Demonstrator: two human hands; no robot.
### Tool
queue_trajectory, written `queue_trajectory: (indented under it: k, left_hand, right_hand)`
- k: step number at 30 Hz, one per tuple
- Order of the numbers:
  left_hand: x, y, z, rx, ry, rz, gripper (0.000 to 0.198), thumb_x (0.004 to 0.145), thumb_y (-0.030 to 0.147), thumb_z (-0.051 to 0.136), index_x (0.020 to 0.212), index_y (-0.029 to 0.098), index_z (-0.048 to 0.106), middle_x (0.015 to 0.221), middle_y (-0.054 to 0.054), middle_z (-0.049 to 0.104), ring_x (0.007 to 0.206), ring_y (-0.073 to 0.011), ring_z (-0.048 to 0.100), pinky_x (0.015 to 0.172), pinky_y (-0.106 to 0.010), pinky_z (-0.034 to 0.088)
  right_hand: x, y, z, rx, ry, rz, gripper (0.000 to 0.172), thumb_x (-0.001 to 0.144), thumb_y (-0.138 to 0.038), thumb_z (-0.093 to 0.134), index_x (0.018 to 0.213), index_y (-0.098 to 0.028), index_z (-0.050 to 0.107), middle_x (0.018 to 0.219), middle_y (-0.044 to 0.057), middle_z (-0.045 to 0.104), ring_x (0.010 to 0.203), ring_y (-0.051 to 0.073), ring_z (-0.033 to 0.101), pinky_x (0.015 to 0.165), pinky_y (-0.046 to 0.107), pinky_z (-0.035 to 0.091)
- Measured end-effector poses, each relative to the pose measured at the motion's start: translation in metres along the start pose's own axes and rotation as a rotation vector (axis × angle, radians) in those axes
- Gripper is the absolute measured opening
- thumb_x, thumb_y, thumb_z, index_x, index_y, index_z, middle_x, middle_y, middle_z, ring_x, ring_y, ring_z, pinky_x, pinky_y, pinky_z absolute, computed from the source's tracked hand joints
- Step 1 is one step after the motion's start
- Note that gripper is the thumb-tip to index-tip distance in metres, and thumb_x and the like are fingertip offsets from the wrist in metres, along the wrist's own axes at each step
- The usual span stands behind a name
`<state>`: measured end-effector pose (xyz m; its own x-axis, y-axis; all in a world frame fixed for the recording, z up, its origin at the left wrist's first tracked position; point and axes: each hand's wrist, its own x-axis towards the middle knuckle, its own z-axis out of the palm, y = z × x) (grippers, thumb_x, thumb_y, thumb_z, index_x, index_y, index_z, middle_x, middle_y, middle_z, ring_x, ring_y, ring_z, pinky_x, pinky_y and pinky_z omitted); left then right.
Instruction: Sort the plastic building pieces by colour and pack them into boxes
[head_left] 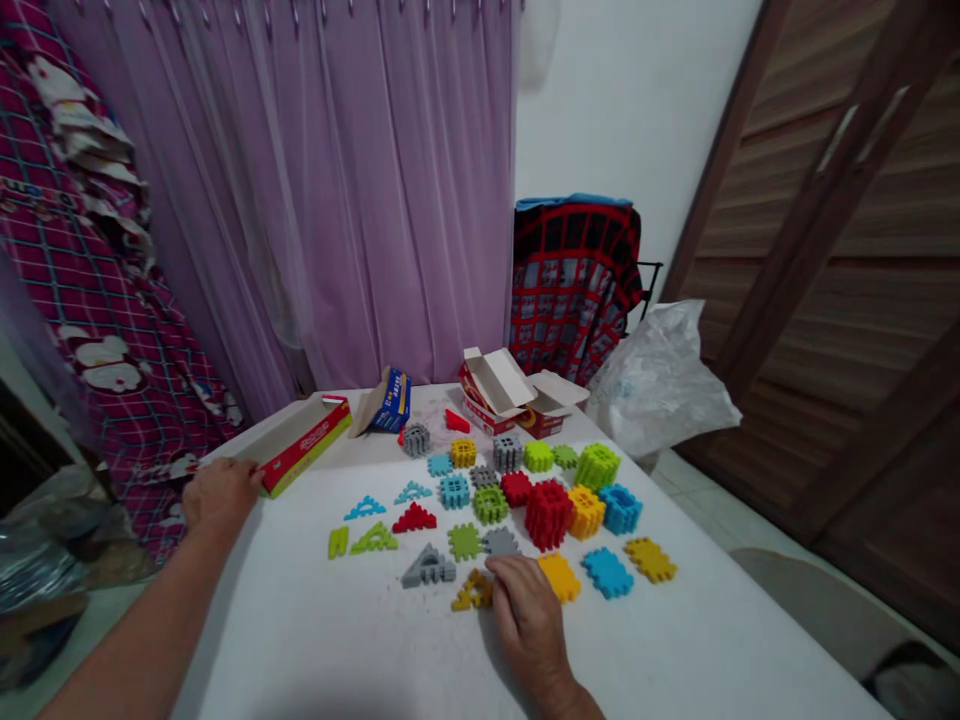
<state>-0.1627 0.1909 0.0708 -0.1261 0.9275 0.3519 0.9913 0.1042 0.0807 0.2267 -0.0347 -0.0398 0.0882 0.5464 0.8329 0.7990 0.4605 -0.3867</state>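
Observation:
My left hand [221, 493] is closed on the near end of a long open red and yellow-green cardboard box [307, 445] at the table's left edge. My right hand [529, 620] rests low over the table, fingers curled together on the right end of a dark yellow triangular building block [472, 590], which they partly hide. A grey triangular block [429, 567] lies to its left. Just beyond the fingers is a flat grey toothed block [501, 542], and a flat yellow one [559, 577] sits on the right.
Stacked toothed blocks, such as the red stack [548, 515], cover the table's middle. Smaller green [374, 539], red and blue triangles lie left of them. A blue box [391, 400] and opened red boxes [495, 390] stand behind. A plastic bag [660, 380] bulges at the right edge.

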Motion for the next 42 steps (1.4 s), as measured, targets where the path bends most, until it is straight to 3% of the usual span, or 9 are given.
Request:
queue_trajectory:
  k: [4,9,16,22,27,32,42]
  left_hand:
    - [-0.002,0.005,-0.016,0.137,-0.085,0.014,0.038,0.091,0.034,0.045,0.105,0.016,0.076,0.100,-0.014,0.069,0.088,-0.0266,0.060,0.072,-0.031,0.040]
    - [-0.015,0.016,-0.027,0.199,-0.100,0.060,0.040,0.092,0.035,0.043,0.108,0.018,0.075,0.104,-0.012,0.070,0.089,-0.0218,0.059,0.073,-0.028,0.039]
    - [-0.052,0.023,-0.037,0.200,-0.060,0.098,0.042,0.090,0.036,0.040,0.100,0.018,0.076,0.114,-0.012,0.069,0.096,-0.0281,0.061,0.075,-0.034,0.043]
    - [-0.100,0.044,-0.055,0.231,-0.101,0.192,0.039,0.087,0.029,0.039,0.090,0.016,0.076,0.102,-0.018,0.073,0.100,-0.0357,0.064,0.076,-0.043,0.043]
    - [-0.132,0.052,-0.062,0.251,-0.108,0.192,0.039,0.089,0.030,0.036,0.093,0.018,0.073,0.096,-0.016,0.074,0.104,-0.0344,0.064,0.084,-0.046,0.040]
    - [-0.156,0.057,-0.068,0.244,-0.085,0.190,0.038,0.089,0.030,0.035,0.091,0.019,0.071,0.091,-0.014,0.074,0.099,-0.0334,0.066,0.081,-0.045,0.037]
    - [-0.187,0.072,-0.074,0.198,-0.076,0.185,0.033,0.089,0.030,0.037,0.084,0.019,0.068,0.088,-0.012,0.075,0.097,-0.0310,0.065,0.084,-0.044,0.033]
  right_hand:
    - [0.000,-0.003,0.000,0.016,-0.004,0.007,0.028,0.090,-0.007,0.048,0.109,-0.021,0.064,0.093,0.006,0.072,0.086,0.019,0.066,0.076,0.033,0.055]
    - [0.000,-0.004,0.002,0.044,-0.013,0.023,0.027,0.090,-0.008,0.049,0.107,-0.022,0.065,0.092,0.006,0.071,0.085,0.020,0.066,0.074,0.034,0.054]
    - [-0.001,-0.008,0.004,0.086,-0.013,0.032,0.030,0.089,-0.006,0.049,0.107,-0.022,0.066,0.092,0.006,0.072,0.085,0.020,0.065,0.075,0.034,0.053]
    - [-0.001,-0.011,0.003,0.093,-0.004,0.046,0.030,0.088,-0.006,0.048,0.106,-0.021,0.067,0.091,0.006,0.071,0.085,0.020,0.064,0.074,0.034,0.051]
    - [-0.003,-0.011,0.000,0.085,-0.006,0.049,0.027,0.089,-0.008,0.047,0.103,-0.021,0.067,0.089,0.005,0.071,0.083,0.020,0.063,0.074,0.034,0.051]
    - [-0.007,-0.008,-0.003,0.086,0.016,0.047,0.028,0.089,-0.009,0.047,0.104,-0.020,0.068,0.091,0.006,0.072,0.085,0.020,0.065,0.077,0.035,0.053]
    - [-0.012,0.001,0.001,0.072,0.027,0.029,0.026,0.091,-0.013,0.049,0.105,-0.020,0.069,0.091,0.007,0.073,0.085,0.020,0.065,0.078,0.036,0.055]
